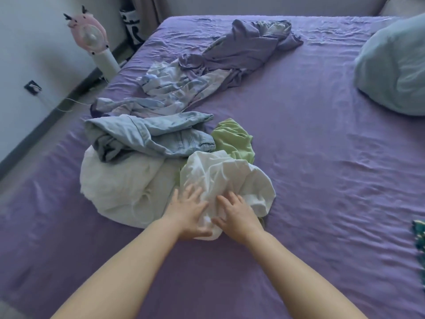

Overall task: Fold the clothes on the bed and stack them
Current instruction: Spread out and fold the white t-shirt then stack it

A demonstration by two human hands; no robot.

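A heap of crumpled clothes lies on the purple bed point(322, 180). Nearest me is a white garment point(227, 173), bunched up. My left hand point(188, 210) and my right hand point(236, 212) both rest on its near edge with fingers spread and fairly straight, thumbs under a fold of the cloth. A second white piece point(119, 183) lies to the left. Light blue jeans point(151, 137) sprawl over it. A green garment point(234, 139) peeks out behind the white one. Farther back lie a pale printed piece point(170, 88) and a purple-grey garment point(250, 47).
A pale blue pillow point(395, 65) sits at the bed's right side. Something teal patterned point(419, 245) shows at the right edge. On the floor to the left stand a pink fan point(92, 38) and a wall socket point(33, 87) with a cable.
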